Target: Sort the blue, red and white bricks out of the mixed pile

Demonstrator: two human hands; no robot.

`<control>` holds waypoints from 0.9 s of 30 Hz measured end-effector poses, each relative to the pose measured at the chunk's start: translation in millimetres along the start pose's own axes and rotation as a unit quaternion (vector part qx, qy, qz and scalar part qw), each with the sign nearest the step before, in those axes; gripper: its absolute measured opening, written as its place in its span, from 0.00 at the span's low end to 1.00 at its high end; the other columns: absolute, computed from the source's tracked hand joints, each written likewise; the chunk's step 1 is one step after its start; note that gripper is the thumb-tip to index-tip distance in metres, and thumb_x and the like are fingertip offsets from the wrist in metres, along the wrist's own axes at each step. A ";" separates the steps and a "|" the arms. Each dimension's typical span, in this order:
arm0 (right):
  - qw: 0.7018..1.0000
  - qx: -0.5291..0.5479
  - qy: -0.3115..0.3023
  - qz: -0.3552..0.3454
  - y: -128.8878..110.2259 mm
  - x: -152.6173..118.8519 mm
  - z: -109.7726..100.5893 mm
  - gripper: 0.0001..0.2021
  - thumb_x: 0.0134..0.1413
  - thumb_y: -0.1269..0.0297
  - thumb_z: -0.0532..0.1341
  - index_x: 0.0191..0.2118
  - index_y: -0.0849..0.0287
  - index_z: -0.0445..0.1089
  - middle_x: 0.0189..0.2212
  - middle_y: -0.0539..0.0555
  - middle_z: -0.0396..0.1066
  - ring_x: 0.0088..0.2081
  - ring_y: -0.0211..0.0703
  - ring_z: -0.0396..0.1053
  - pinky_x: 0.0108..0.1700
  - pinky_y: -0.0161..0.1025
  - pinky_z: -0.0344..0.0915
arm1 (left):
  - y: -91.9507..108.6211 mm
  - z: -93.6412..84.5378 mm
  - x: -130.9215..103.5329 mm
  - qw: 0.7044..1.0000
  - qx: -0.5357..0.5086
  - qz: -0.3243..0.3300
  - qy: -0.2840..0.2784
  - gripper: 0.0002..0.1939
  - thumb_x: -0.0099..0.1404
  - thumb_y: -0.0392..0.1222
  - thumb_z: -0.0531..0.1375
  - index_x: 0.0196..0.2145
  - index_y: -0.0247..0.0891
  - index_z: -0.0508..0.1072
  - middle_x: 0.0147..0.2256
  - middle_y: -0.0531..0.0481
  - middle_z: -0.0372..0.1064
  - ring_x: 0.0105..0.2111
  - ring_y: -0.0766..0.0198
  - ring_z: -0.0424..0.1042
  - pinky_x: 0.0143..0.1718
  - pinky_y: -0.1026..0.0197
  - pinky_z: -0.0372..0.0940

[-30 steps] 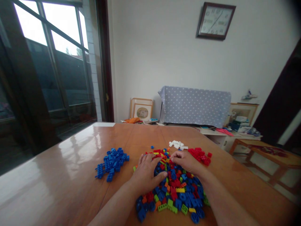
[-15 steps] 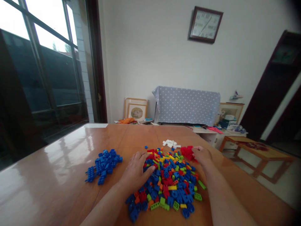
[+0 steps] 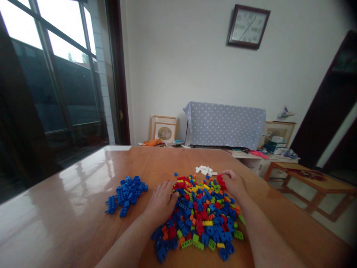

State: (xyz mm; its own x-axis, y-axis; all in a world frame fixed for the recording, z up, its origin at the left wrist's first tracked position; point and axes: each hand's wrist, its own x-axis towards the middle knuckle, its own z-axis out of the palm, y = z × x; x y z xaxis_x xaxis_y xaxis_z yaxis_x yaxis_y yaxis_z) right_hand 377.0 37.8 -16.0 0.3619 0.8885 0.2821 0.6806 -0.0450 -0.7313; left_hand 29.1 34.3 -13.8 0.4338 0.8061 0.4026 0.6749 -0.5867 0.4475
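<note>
A heap of mixed plastic building bricks in blue, red, green, yellow and orange lies in front of me. My left hand rests along the heap's left edge, fingers stretched out and thumb apart, touching the bricks there. At the heap's far right side, my right hand reaches over a cluster of red bricks. Its fingers are slightly bent and look apart, and it covers part of that cluster. Whether a small brick is under its fingertips is hidden.
A group of blue bricks lies to the left on the wooden table. White bricks form a small group behind the heap. Beyond the table stand a cloth-covered object and a low wooden stool.
My right hand has moved left over the red cluster, covering more of it. My left hand stays at the heap's edge, its thumb drawn back a little. The view has shifted slightly.
</note>
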 end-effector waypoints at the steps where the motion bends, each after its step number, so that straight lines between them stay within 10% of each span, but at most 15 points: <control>1: 1.000 -0.003 0.007 -0.015 -10.6 -3.9 9.1 0.18 0.58 0.54 0.53 0.47 0.58 0.72 0.37 0.56 0.77 0.39 0.48 0.72 0.40 0.41 0.66 | 0.1 0.9 -0.3 1.000 0.001 -0.001 -0.007 0.23 0.73 0.50 0.49 0.61 0.42 0.65 0.58 0.42 0.66 0.59 0.50 0.64 0.62 0.46 0.58; 6: 0.957 -0.027 -0.170 -0.233 -63.6 -31.3 48.4 0.22 0.64 0.51 0.54 0.56 0.54 0.72 0.54 0.57 0.73 0.58 0.53 0.65 0.61 0.50 0.59 | 0.7 4.7 -1.5 0.999 0.003 0.010 -0.050 0.26 0.73 0.52 0.48 0.64 0.43 0.62 0.63 0.44 0.63 0.64 0.50 0.58 0.66 0.42 0.50; 12: 0.923 -0.115 -0.275 -0.243 -89.1 -45.2 58.6 0.28 0.68 0.45 0.46 0.69 0.47 0.56 0.69 0.54 0.53 0.71 0.58 0.41 0.69 0.61 0.40 | 1.3 5.7 0.8 0.996 0.004 -0.024 -0.091 0.33 0.72 0.57 0.47 0.71 0.48 0.46 0.69 0.48 0.50 0.70 0.47 0.43 0.68 0.34 0.36; 19: 0.914 -0.151 -0.294 -0.237 -91.7 -44.5 63.9 0.26 0.68 0.54 0.49 0.69 0.48 0.55 0.69 0.58 0.54 0.72 0.59 0.41 0.67 0.61 0.43 | -2.2 9.5 4.1 0.993 -0.017 -0.019 -0.113 0.38 0.71 0.62 0.47 0.72 0.49 0.39 0.70 0.47 0.48 0.71 0.46 0.39 0.67 0.30 0.30; 27: 0.935 -0.099 -0.182 -0.289 -99.5 -47.6 66.1 0.18 0.56 0.73 0.58 0.51 0.56 0.74 0.47 0.57 0.75 0.51 0.49 0.68 0.54 0.43 0.61 | 6.4 -0.7 1.6 0.992 -0.051 0.019 -0.110 0.47 0.65 0.56 0.58 0.72 0.50 0.35 0.66 0.48 0.57 0.71 0.46 0.39 0.66 0.29 0.23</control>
State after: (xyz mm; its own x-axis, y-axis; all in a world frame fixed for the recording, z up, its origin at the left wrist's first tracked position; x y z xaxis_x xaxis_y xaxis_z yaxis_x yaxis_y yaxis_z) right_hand 250.0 30.2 2.3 -0.3192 0.8855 0.3377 0.8124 0.4392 -0.3837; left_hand 33.7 31.8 -9.8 0.5852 0.7739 0.2421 0.5968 -0.6132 0.5176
